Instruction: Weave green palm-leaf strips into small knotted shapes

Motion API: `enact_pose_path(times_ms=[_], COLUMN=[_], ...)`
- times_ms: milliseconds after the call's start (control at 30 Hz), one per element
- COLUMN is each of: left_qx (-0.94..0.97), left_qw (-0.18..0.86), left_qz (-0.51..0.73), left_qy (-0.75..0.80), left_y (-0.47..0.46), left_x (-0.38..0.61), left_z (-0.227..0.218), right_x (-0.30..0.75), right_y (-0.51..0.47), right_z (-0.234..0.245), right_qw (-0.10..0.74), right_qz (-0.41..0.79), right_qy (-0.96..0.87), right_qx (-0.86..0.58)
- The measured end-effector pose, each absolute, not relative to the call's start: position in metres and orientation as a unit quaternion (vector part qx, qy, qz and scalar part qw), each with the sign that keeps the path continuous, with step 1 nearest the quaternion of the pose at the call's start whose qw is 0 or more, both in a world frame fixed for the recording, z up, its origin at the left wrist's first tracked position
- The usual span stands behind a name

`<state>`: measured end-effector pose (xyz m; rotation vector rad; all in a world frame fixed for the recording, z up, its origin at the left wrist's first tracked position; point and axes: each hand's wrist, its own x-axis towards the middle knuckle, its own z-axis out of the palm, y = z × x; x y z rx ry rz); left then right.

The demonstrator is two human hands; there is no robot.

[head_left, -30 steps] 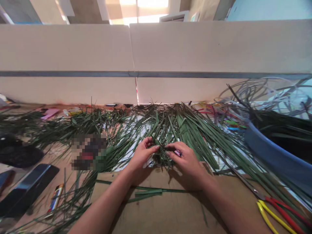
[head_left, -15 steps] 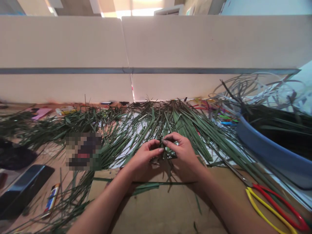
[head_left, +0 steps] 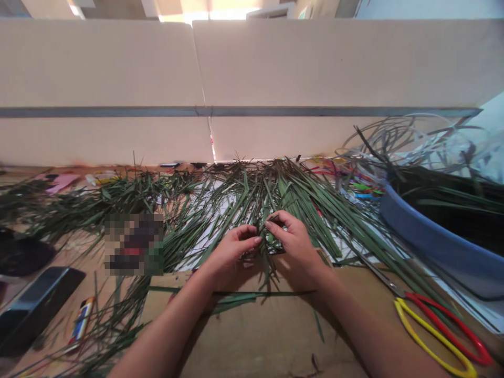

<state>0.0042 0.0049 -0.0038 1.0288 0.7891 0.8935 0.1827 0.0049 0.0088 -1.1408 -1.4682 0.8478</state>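
Observation:
Both of my hands meet above the near edge of a spread of long green leaf strips (head_left: 315, 210). My left hand (head_left: 238, 245) pinches a small bunch of woven-looking leaf strips (head_left: 265, 254) between thumb and fingers. Opposite it, my right hand (head_left: 293, 239) grips the same bunch near its top, thumb against the bent forefinger. Loose ends of the bunch hang down between the hands, over a brown cardboard sheet (head_left: 252, 341). How the strips cross inside the fingers is partly hidden.
Scissors with red and yellow handles (head_left: 441, 325) lie at right, below a blue tub (head_left: 433, 231) of dark strips. At left are a dark phone-like object (head_left: 39, 296), a small tube (head_left: 82, 320) and more cut leaves (head_left: 129, 194). A pale partition (head_left: 118, 68) stands behind.
My fingers have parted slightly at the top, with the right hand a little farther right. The hanging strip ends have shifted. The whole view has moved slightly.

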Motion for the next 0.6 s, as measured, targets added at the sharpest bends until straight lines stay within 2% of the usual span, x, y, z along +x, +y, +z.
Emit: enact_pose_path(times_ms=[233, 600], left_qx=[0.405, 0.514], left_qw=[0.726, 0.606], left_qz=[0.433, 0.455], left_qy=[0.348, 0.401], left_y=[0.007, 0.002], left_x=[0.003, 0.022], left_z=[-0.004, -0.021], right_x=[0.188, 0.173], right_y=[0.009, 0.000], right_z=[-0.002, 0.006], right_qw=[0.564, 0.565], right_qz=[0.443, 0.370], right_qy=[-0.525, -0.547], right_qx=[-0.458, -0.494])
